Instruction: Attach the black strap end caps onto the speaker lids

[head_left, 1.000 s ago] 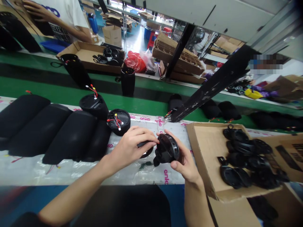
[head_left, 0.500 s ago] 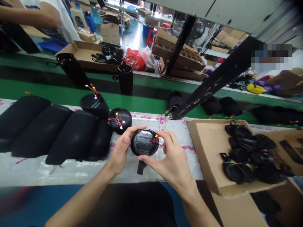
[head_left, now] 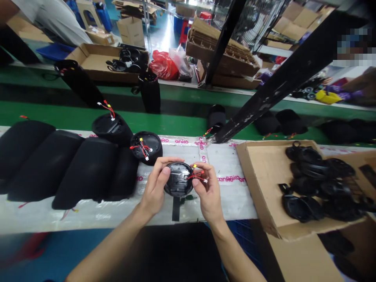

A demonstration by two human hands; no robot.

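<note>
Cardboard tray (head_left: 258, 184) of black parts (head_left: 311, 168); wired disc (head_left: 178, 179) in hands (head_left: 154, 188)

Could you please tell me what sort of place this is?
Probably a factory assembly line: a green conveyor belt, black housings with red wires, a wired black disc being held, and cardboard trays of black moulded parts.

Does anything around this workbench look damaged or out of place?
Yes: the black slanted beam crossing above the plastic sheeting looks battered, with pale scuffs and chipped patches in its coating toward the lower end.
</note>
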